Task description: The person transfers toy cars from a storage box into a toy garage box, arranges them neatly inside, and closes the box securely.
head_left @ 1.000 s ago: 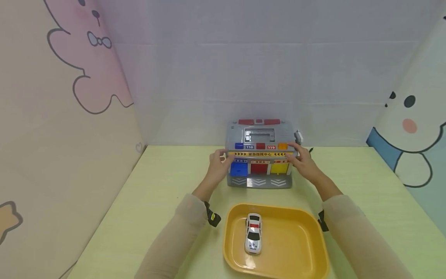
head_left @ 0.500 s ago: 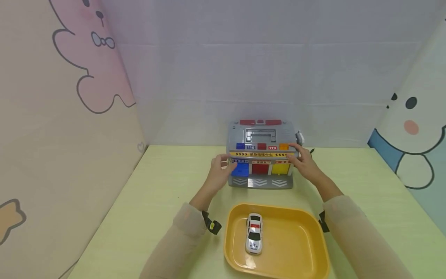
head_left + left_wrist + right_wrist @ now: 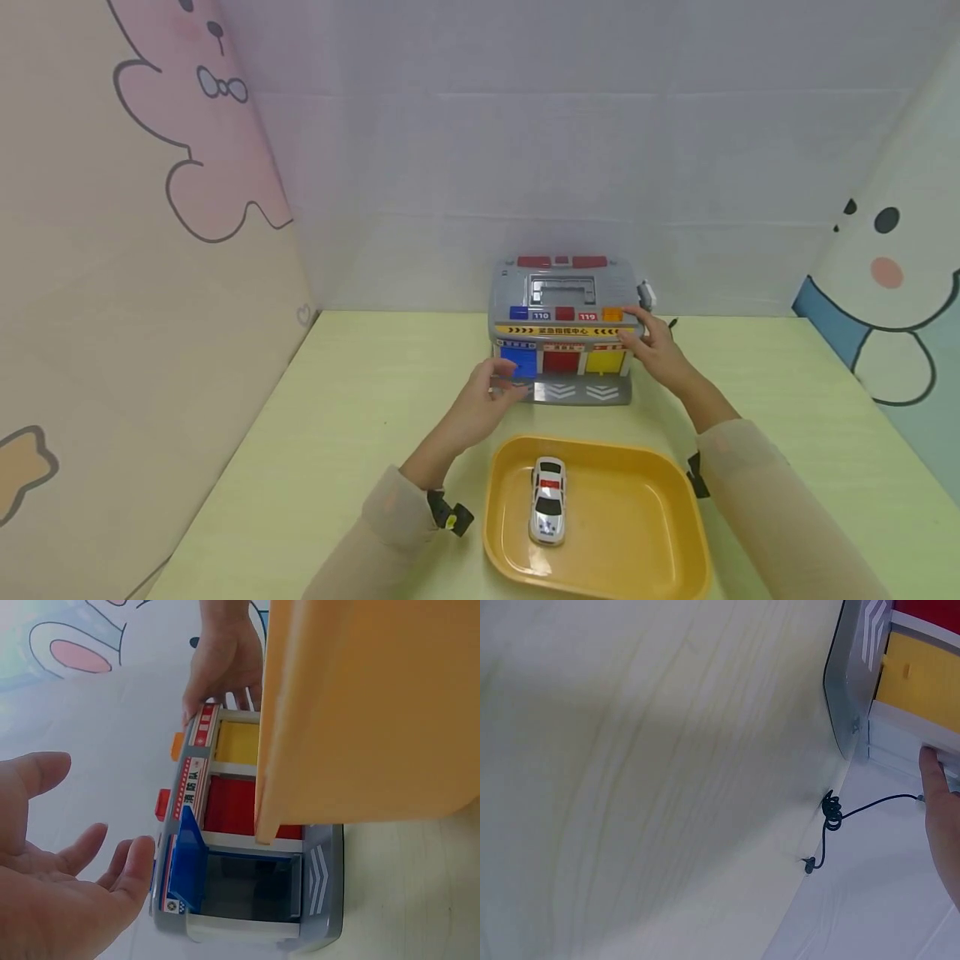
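A grey toy garage point(image 3: 561, 333) stands at the back of the table, with blue, red and yellow doors under a yellow lettered strip. In the left wrist view the blue door point(image 3: 188, 862) is swung outward and a dark bay shows behind it. My right hand point(image 3: 660, 354) grips the garage's upper right corner, fingers on top and thumb on the front. My left hand point(image 3: 480, 408) is in front of the garage's lower left, fingers apart and loosely bent, holding nothing. A white toy police car point(image 3: 547, 500) lies in the yellow tray point(image 3: 637, 567).
The tray sits between my forearms, in front of the garage. A small white part point(image 3: 647, 295) sticks out at the garage's right side. In the right wrist view a coiled dark cord point(image 3: 831, 811) runs beside the garage. A white sheet point(image 3: 480, 167) hangs behind.
My left hand has come away from the garage's upper left corner, moving down and toward me past the blue door. My right hand keeps its grip; the car and tray stay put.
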`<state>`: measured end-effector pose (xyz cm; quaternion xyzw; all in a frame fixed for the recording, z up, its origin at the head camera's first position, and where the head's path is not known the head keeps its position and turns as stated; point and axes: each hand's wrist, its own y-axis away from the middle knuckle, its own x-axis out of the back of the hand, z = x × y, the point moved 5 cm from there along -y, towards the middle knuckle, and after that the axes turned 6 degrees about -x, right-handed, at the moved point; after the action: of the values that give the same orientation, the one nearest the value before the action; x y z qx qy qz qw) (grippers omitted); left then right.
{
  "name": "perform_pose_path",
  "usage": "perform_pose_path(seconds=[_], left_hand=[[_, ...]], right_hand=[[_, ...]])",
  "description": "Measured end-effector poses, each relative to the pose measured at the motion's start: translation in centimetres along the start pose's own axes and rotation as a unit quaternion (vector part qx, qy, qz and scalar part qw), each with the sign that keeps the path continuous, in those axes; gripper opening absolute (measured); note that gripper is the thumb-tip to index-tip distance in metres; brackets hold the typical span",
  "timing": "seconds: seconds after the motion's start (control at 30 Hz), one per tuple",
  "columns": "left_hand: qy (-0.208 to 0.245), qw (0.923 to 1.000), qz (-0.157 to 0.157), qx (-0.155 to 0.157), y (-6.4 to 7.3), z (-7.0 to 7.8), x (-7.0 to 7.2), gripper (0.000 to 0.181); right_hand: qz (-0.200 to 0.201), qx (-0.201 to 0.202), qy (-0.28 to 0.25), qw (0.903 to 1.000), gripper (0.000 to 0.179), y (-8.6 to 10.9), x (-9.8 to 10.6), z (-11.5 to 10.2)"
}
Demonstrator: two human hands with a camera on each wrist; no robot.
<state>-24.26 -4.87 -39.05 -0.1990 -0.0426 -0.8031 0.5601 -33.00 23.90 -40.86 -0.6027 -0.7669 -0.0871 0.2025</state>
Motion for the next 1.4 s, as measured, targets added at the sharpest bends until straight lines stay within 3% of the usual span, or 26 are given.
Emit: perform_pose_path(seconds=[0.4,0.63,0.87,1.1,1.23,1.3,1.4], left_hand=[[-0.011,0.9983,-0.055,0.015,2.2,0.4,-1.8,0.047],[0.002,0.9971,-0.07,0.03,2.8,-0.3,-2.4,0.045],[-0.016,0.9944,-0.102,0.021,3.4,-0.2,-3.1,0.039],[-0.055,0.9865,-0.152,0.026,4.1,-0.3,-4.0,0.036],[-0.095,0.9808,-0.167,0.031,4.3,-0.5,-4.7,0.044],[-0.13,0.9742,-0.181,0.031,4.5,-0.6,-5.2,0.048],[-0.199,0.9581,-0.206,0.007,4.8,-0.2,-6.0,0.052]], right_hand=[[-0.003,-0.007,-0.011,0.9999,0.052,0.0,0.0,0.0],[0.001,0.0,-0.013,0.9999,0.05,0.0,0.0,-0.2],[0.0,-0.009,-0.011,0.9999,0.052,0.0,0.0,0.1],[-0.003,-0.013,-0.015,0.9998,0.053,-0.1,0.0,0.3],[-0.005,-0.01,-0.028,0.9996,0.052,-0.2,0.0,0.2],[-0.006,-0.008,-0.031,0.9995,0.051,-0.2,0.0,0.2],[-0.006,-0.008,-0.03,0.9995,0.051,-0.2,0.0,0.2]])
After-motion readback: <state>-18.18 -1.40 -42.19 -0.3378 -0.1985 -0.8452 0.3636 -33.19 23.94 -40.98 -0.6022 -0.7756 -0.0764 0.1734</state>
